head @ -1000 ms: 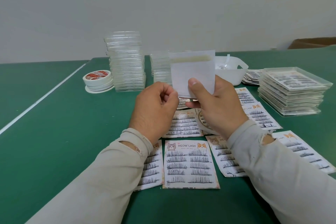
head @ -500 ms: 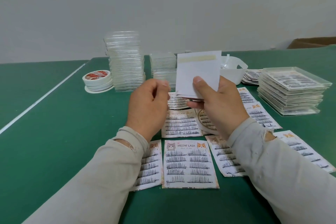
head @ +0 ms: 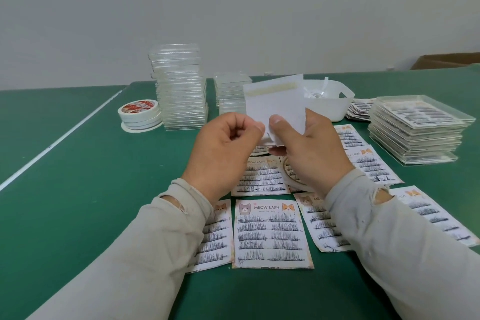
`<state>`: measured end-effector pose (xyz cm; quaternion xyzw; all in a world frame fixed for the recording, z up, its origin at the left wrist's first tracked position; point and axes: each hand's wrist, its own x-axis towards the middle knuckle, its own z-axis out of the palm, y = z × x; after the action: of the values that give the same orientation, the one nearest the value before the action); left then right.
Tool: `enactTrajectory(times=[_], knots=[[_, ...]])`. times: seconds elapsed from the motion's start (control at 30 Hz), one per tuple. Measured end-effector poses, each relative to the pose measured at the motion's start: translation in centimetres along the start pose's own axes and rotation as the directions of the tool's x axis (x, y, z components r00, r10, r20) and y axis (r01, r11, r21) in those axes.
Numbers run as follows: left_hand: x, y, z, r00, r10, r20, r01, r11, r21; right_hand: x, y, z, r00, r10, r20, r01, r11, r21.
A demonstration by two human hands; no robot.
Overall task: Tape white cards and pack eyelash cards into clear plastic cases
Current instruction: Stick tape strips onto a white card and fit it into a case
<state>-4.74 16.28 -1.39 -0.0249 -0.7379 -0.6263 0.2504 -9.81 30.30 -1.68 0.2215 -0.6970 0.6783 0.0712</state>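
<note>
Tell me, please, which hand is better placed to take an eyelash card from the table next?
The left hand, probably. The right hand grips the white card, while the left only touches its corner, right above the eyelash cards.

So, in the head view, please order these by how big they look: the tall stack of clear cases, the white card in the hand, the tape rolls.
1. Tall stack of clear cases, plainly the largest.
2. White card, held by the right hand; it is nearer the camera, so its real size is unsure.
3. Tape rolls, the smallest.
</note>
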Motion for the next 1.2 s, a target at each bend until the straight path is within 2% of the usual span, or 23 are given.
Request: enactTrajectory(times=[0.07,0.17,0.3,0.43,0.5,0.6,0.63,0.7,0.73,0.83,0.97,1.07,1.2], knots=[[0.18,0.16,-0.1,0.999,-0.032,0.001,0.032,0.996,-0.082,-0.05,-0.09,-0.02,0.997,0.056,0.053,-0.054,0.998,-0.034],[0.08,0.0,-0.06,1.0,0.02,-0.001,-0.02,1.0,0.0,-0.3,-0.26,0.14,0.979,0.152,0.137,-0.157,0.987,0.028],[0.05,-0.05,-0.14,0.998,0.043,-0.036,-0.042,0.998,0.038,-0.55,-0.72,0.04,0.966,0.171,0.195,-0.199,0.971,0.135],[0.1,-0.1,-0.18,0.999,0.046,-0.028,-0.046,0.999,-0.006,-0.37,-0.62,-0.24,0.961,0.204,0.185,-0.238,0.953,0.187],[0.08,-0.17,-0.04,0.995,0.044,-0.091,-0.047,0.999,-0.027,-0.19,-0.38,-0.33,0.96,0.224,0.169,-0.259,0.939,0.226],[0.52,-0.19,-0.49,0.964,-0.092,-0.249,0.075,0.994,-0.079,0.06,-0.17,-0.52,0.953,0.232,0.193,-0.286,0.902,0.325],[0.63,-0.16,-0.77,0.958,-0.171,-0.232,0.152,0.984,-0.095,0.13,-0.11,-0.57,0.953,0.229,0.198,-0.285,0.899,0.332],[0.57,-0.08,-0.98,0.946,-0.31,-0.094,0.297,0.946,-0.13,0.13,0.05,-0.61,0.953,0.219,0.208,-0.279,0.904,0.323],[0.44,-0.11,-0.9,0.941,-0.338,-0.032,0.33,0.933,-0.142,0.05,0.08,-0.55,0.952,0.217,0.215,-0.278,0.907,0.316],[0.27,-0.08,-0.47,0.953,-0.302,-0.002,0.296,0.934,-0.201,-0.13,-0.01,-0.44,0.958,0.205,0.201,-0.252,0.935,0.251],[0.3,0.2,-0.56,0.956,-0.29,-0.049,0.26,0.91,-0.325,-0.12,-0.13,-0.35,0.985,0.166,0.045,-0.168,0.985,0.043],[0.24,0.32,-0.64,0.957,-0.279,-0.075,0.237,0.907,-0.347,-0.21,-0.09,-0.48,0.998,-0.004,-0.056,-0.005,0.987,-0.158],[0.3,0.24,-0.6,0.961,-0.259,-0.092,0.214,0.915,-0.343,-0.26,-0.2,-0.39,0.99,-0.135,-0.049,0.114,0.945,-0.307]])
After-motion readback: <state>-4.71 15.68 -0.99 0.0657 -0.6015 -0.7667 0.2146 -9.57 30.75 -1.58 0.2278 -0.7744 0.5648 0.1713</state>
